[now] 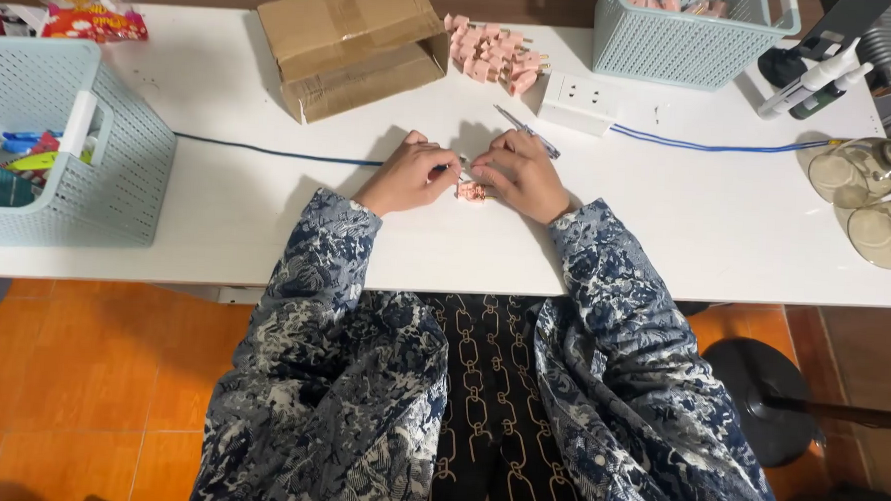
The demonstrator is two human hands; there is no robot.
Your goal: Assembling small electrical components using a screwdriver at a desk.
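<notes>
Both hands rest together on the white table (686,241). My left hand (407,174) is curled around a slim tool whose tip points right toward a small pink plug part (473,192). My right hand (521,174) presses down on that pink part from the right, fingers bent over it. Most of the part is hidden under my fingers. A pair of metal tweezers or a pen-like tool (526,131) lies just beyond my right hand. A heap of similar pink plug parts (492,54) sits farther back.
A cardboard box (352,41) stands at the back left, a white power strip (578,102) with a blue cable (720,145) at the back right. Pale blue baskets sit at the left (119,166) and top right (685,46). Glass jars (869,194) stand at the right edge.
</notes>
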